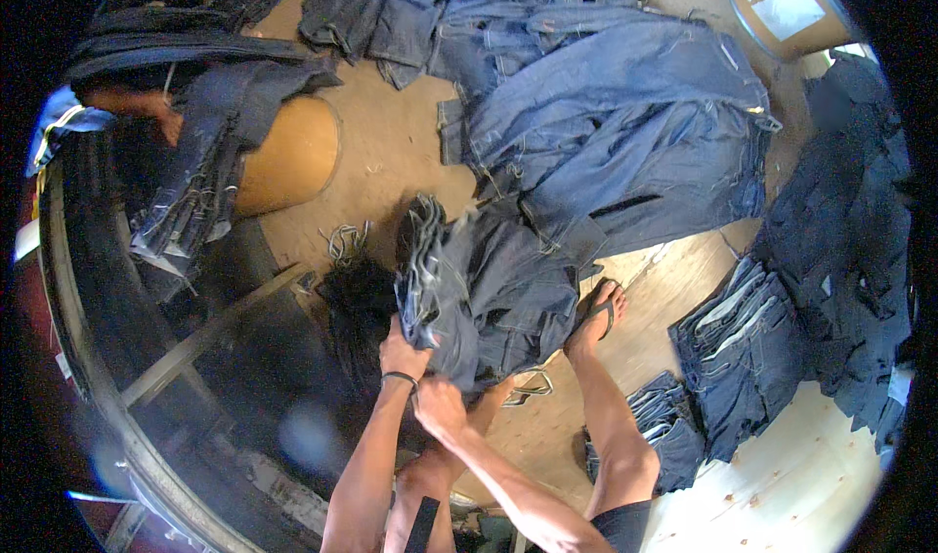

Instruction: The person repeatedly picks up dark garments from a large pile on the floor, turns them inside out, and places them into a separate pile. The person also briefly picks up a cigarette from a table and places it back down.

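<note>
A thick bundle of dark denim jeans (pixel 508 289) lies in front of me, its layered edges stacked along the left side. My left hand (pixel 404 351), with a dark band at the wrist, is closed round the lower left corner of those layers. Just below, close to my left wrist, my right hand (pixel 440 409) is curled into a fist by the bundle's lower edge; what its fingers hold is hidden. Loose cloth strips (pixel 347 244) lie beyond the bundle's left side, and another looped strip (pixel 528 389) is near my leg.
A broad pile of blue jeans (pixel 625 113) spreads across the far side. Folded jeans (pixel 738 358) and dark cloth (pixel 840 231) lie at right. At far left, another person's hand (pixel 161 108) is among dark jeans (pixel 200 152). My sandalled foot (pixel 601 311) stands beside the bundle.
</note>
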Tool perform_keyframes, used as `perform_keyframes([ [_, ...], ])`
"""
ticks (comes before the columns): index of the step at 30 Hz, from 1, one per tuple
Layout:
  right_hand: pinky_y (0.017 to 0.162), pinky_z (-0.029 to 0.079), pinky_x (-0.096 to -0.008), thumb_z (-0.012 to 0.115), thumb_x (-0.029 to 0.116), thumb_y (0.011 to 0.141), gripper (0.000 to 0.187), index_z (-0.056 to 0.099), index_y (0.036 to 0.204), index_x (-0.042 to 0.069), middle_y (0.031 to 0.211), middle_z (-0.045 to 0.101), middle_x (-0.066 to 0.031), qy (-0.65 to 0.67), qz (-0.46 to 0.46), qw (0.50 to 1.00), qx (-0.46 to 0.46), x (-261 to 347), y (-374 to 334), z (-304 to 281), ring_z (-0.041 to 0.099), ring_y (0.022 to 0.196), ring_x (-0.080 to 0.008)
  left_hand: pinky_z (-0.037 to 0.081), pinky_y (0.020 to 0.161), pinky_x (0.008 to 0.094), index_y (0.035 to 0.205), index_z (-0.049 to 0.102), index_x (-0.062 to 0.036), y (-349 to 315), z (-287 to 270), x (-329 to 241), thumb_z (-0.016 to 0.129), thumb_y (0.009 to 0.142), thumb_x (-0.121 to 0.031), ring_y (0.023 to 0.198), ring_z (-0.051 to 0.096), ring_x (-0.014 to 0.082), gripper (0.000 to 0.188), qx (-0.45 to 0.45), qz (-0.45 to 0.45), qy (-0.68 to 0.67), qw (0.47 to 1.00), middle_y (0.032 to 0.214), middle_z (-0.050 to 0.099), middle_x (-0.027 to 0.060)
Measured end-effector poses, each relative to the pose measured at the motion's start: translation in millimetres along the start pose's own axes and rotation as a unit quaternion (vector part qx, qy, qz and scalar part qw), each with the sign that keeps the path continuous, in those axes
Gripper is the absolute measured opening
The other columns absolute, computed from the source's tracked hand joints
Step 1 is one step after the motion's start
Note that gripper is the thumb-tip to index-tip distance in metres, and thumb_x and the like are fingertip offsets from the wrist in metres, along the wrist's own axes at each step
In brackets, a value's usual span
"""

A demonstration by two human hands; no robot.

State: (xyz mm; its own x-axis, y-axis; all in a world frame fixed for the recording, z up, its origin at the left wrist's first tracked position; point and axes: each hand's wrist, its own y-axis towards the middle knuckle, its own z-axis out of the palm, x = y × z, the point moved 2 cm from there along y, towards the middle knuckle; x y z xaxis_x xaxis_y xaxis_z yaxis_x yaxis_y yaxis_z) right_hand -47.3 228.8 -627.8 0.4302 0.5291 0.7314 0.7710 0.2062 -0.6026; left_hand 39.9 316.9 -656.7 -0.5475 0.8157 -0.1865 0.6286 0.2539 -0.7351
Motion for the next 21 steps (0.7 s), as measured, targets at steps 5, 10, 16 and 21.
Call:
perform_keyframes([
  [5, 0.075, 0.055, -0.0459, 0.062, 0.016, 0.091, 0.051, 0.045, 0.136, -0.001, 0.089, 0.066, -0.0190, 0.183, -0.043, 0.982, 0.006, 44.3, -76.6, -16.2, 0.067, 0.081, -0.0326, 0.053, 0.085, 0.0490, 0.100, 0.068, 0.0016, -69.0, -39.8, 8.4, 0.078, 0.077, -0.044, 0.094, 0.065, 0.0469, 0.052, 0.003, 0.069, -0.009, 0.998, 0.098, 0.068, 0.0287],
  [10, 0.091, 0.053, -0.0431, 0.077, 0.029, 0.083, 0.084, 0.031, 0.149, 0.007, 0.126, 0.059, -0.0213, 0.067, 0.083, 0.994, 0.028, 65.4, -168.3, -112.7, 0.064, 0.106, -0.0320, 0.052, 0.084, 0.0502, 0.119, 0.062, -0.0032, -204.3, -134.8, -10.2, 0.071, 0.085, -0.034, 0.099, 0.064, 0.0449, 0.047, -0.003, 0.271, 0.022, 0.962, 0.109, 0.067, 0.0245],
  [16, 0.114, 0.020, -0.0680, 0.088, 0.050, 0.060, 0.117, 0.027, 0.152, 0.011, 0.154, 0.017, -0.0316, -0.263, -0.175, 0.941, -0.120, 172.8, -260.9, -283.2, 0.018, 0.142, -0.0529, 0.058, 0.072, 0.0411, 0.111, 0.067, -0.0080, -373.0, -258.2, -23.9, 0.073, 0.072, -0.023, 0.082, 0.071, 0.0312, 0.043, 0.075, 0.392, 0.053, 0.915, 0.100, 0.071, 0.0114],
  [21, 0.112, 0.019, -0.0717, 0.075, 0.016, 0.072, 0.095, 0.029, 0.154, 0.023, 0.160, 0.023, -0.0158, -0.471, -0.366, 0.802, 0.033, 276.4, -305.6, -331.0, 0.016, 0.149, -0.0410, 0.058, 0.079, 0.0397, 0.122, 0.064, -0.0105, -474.6, -301.2, -14.9, 0.065, 0.069, -0.010, 0.094, 0.070, 0.0307, 0.053, 0.131, 0.496, 0.065, 0.856, 0.108, 0.070, 0.0108],
])
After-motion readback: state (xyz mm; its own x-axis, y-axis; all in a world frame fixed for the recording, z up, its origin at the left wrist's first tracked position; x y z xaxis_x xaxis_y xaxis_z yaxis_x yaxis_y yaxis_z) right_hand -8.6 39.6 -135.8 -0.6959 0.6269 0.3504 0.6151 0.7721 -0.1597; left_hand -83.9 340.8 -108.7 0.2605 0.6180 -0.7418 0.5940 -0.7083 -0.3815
